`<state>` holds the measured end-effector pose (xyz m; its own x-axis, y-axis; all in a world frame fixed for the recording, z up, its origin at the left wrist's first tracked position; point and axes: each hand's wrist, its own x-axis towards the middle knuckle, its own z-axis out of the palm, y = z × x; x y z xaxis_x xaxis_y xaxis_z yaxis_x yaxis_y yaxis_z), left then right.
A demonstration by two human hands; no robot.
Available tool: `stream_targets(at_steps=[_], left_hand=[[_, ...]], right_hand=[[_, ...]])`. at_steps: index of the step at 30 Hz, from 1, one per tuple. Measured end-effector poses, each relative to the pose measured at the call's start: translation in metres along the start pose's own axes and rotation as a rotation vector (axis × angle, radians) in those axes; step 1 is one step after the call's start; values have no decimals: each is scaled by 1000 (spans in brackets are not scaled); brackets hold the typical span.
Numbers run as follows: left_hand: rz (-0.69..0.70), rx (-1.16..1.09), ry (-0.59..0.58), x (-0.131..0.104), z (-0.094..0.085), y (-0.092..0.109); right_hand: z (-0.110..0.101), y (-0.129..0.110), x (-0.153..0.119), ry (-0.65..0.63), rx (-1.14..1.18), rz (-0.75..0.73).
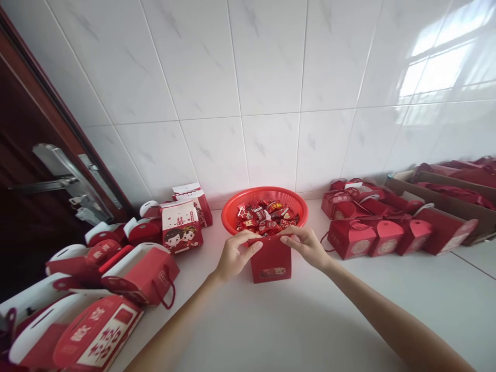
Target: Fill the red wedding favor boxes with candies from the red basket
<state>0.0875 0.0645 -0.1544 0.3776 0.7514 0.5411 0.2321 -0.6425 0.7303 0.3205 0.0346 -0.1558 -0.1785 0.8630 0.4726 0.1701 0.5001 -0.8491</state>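
A small red gift box stands upright on the pale surface in front of me. My left hand pinches the left end of its top edge between thumb and fingers. At the right end of the same edge, my right hand pinches it in a like way. Just behind the box sits a red plastic basket holding many wrapped candies. The box hides the front part of the basket, and I cannot see inside the box.
To the left stand several open red gift boxes and a box with cartoon figures. Rows of closed red boxes stand on the right, beside a cardboard carton. A tiled wall rises behind; a door handle is at left.
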Motion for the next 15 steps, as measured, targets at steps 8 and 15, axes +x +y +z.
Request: stream_targets(at_steps=[8,15], left_hand=[[-31,-203,10,-30,22,11],[-312,-345,-244,-75,43,-2]], right_hand=[[-13,-25,-39,-65,-36,44],[-85,-66,-102,420,-169,48]])
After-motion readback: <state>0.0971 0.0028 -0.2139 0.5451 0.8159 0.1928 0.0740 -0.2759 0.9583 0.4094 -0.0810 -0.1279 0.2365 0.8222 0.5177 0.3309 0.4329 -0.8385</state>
